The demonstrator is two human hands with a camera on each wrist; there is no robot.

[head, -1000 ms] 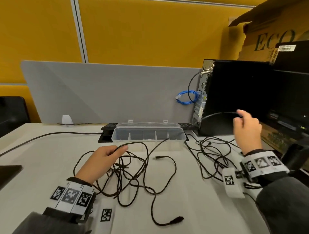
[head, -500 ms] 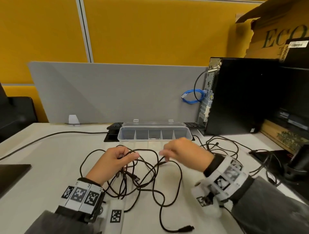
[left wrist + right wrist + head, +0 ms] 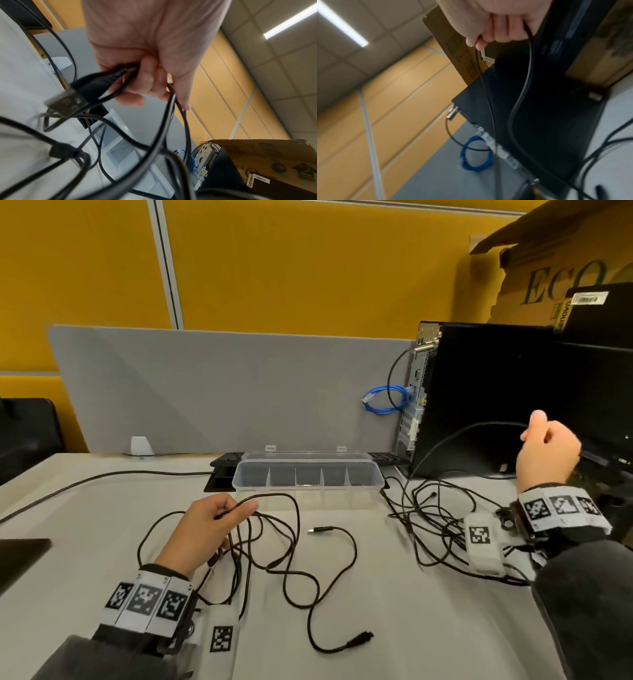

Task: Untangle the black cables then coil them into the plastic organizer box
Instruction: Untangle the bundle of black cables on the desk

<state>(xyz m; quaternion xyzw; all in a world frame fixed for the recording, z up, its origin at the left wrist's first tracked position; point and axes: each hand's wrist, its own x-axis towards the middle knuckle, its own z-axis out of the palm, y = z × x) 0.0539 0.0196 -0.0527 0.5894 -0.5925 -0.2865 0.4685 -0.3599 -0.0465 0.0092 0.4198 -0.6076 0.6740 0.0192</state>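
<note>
The left hand (image 3: 209,529) fingers are curled round a bunch of black cables (image 3: 274,549) on the counter (image 3: 411,628); the right hand (image 3: 544,453) pinches one strand, lifted. Risk: a hard pull may tighten knots or drag the empty organizer box (image 3: 305,474) w/ it.

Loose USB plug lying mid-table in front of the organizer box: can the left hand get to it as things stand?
Probably not right away: the left hand already grips a bundle of black cables. The USB plug lies uncovered just beside it, so the path itself looks free.
</note>
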